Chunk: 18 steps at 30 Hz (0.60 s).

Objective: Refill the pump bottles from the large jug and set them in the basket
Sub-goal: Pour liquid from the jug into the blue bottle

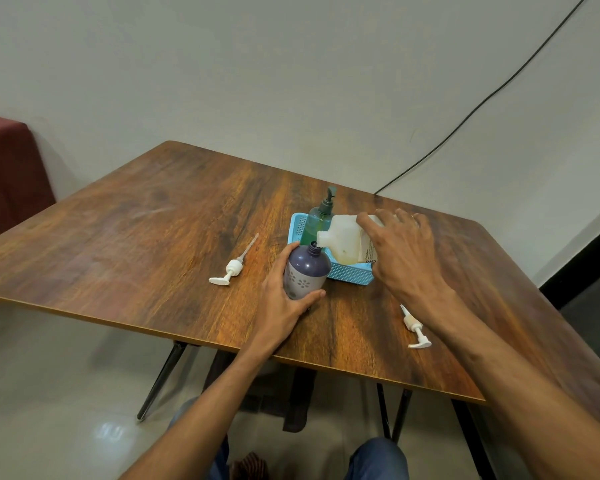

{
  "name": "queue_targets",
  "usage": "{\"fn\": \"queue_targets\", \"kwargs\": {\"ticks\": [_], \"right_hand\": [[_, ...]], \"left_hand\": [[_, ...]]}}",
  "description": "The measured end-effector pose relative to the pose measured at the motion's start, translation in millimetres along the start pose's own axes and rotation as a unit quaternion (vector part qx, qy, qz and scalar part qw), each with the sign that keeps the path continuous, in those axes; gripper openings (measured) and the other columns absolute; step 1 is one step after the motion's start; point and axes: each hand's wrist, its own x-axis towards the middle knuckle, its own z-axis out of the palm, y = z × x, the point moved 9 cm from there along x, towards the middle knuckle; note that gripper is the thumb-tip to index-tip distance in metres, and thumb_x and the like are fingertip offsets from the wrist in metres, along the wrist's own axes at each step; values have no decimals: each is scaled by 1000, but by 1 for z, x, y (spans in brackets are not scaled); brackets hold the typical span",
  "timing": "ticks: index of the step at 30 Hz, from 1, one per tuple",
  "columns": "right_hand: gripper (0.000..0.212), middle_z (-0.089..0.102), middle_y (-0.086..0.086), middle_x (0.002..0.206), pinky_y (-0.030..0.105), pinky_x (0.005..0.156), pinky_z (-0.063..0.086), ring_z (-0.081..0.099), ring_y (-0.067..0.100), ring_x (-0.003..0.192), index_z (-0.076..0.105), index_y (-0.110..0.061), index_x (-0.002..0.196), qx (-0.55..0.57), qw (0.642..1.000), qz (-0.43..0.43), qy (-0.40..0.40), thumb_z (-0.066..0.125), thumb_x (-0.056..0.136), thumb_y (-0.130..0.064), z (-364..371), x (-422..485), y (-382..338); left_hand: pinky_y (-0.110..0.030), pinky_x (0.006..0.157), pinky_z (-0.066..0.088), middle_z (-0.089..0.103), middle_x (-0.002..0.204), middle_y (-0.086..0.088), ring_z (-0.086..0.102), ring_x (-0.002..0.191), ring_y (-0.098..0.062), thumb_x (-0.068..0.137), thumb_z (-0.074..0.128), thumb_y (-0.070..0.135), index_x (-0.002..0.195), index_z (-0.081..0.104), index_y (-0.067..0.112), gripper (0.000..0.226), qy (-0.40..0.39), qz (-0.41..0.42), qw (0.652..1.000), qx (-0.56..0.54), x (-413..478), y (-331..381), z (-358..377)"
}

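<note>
My left hand (284,303) grips a purple pump bottle (307,270) with white flowers, standing upright on the table with its neck uncapped. My right hand (402,251) holds the large whitish jug (343,240) tipped sideways, its spout right at the purple bottle's mouth. Yellowish liquid shows in the jug's low side. Behind them a blue basket (350,273) holds a green pump bottle (317,220) with its dark pump fitted.
A white pump head (234,266) with its tube lies on the wooden table (136,244) left of the bottle. Another white pump head (417,330) lies near the front edge under my right forearm. A black cable (482,105) runs down the wall.
</note>
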Motion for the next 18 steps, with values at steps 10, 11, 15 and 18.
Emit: {"fn": "queue_targets", "kwargs": {"ticks": [10,11,15,18], "right_hand": [[84,56,12,135,55,99,43,51,37,124,39,-27,138,-13,1000,0,3,87,69,-31,3,1,0],[84,56,12,135,55,99,43,51,37,124,40,-27,138,-13,1000,-1,4,87,69,-31,3,1,0],[84,56,13,135,55,99,43,51,38,124,40,-27,138,-14,1000,-1,6,87,68,-33,3,2,0],[84,54,12,138,56,101,41,49,38,126,39,-27,139,-15,1000,-1,1,86,70,-33,3,1,-1]], "left_hand": [[-14,104,44,48,148,10,50,133,-2,73,91,27,152,38,23,95,4,6,1000,4,0,2,0],[-15,105,45,48,148,10,50,133,-2,73,91,27,152,38,23,95,5,6,1000,5,0,2,0],[-20,106,47,48,149,7,50,133,-4,74,91,28,152,37,23,95,6,5,1000,8,0,1,0],[-30,109,49,47,151,7,49,135,-5,74,90,30,153,36,26,96,4,-2,1000,11,-1,-1,0]]}}
